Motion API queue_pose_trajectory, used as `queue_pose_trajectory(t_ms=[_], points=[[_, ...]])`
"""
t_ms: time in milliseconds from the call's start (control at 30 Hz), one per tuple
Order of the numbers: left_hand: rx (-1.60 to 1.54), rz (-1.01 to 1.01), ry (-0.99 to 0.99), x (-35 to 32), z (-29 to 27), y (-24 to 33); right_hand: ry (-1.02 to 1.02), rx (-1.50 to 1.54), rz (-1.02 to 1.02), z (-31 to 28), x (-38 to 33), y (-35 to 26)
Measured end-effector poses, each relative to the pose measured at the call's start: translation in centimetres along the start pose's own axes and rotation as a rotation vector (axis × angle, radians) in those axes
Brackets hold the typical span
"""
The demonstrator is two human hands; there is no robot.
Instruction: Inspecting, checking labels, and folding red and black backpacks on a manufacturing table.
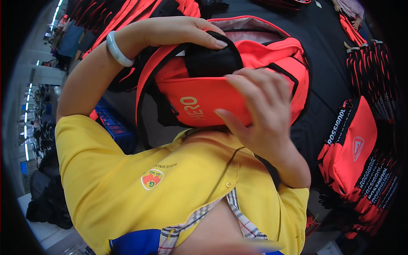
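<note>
I hold a red and black backpack point(272, 55) up close against my chest, above my yellow shirt. My left hand point(182, 32), with a pale bangle on its wrist, grips the bag's top edge at a black inner flap point(210, 61). My right hand point(259, 110) presses on the red front pocket, fingers spread over the fabric and thumb pointing left. The lower part of the bag is hidden behind my right hand and shirt.
A black table point(327, 72) lies beyond the bag. Stacks of similar red and black backpacks point(357, 153) stand at the right and along the far edge point(127, 12). A blue crate point(112, 123) sits low at the left. Another person's hand point(355, 17) shows at the far right.
</note>
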State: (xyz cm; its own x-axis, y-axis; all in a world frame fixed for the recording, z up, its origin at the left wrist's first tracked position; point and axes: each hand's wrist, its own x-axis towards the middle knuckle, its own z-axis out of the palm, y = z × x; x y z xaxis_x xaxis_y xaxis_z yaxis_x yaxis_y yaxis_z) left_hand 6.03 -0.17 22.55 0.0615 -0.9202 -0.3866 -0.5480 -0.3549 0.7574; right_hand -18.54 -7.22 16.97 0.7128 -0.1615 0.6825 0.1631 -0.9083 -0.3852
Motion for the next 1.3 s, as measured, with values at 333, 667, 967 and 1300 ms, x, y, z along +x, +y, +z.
queue_pose_trajectory(t_ms=[333, 667, 967, 1300], points=[[-0.812, -0.183, -0.116, 0.4, 5.9, -9.9, -0.11, 0.052, 0.071, 5.8, -3.0, -0.3], [-1.014, -0.146, -0.059, 1.2, 9.2, -14.7, -0.252, 0.163, 0.158, 4.8, -8.1, -1.4], [-1.302, -0.019, -0.097, 2.4, 12.3, -17.2, -0.172, 0.103, 0.198, 5.3, -8.8, -1.7], [-1.649, 0.047, -0.211, 1.5, 13.2, -14.0, 0.092, 0.225, 0.293, 5.1, -8.8, -1.1]])
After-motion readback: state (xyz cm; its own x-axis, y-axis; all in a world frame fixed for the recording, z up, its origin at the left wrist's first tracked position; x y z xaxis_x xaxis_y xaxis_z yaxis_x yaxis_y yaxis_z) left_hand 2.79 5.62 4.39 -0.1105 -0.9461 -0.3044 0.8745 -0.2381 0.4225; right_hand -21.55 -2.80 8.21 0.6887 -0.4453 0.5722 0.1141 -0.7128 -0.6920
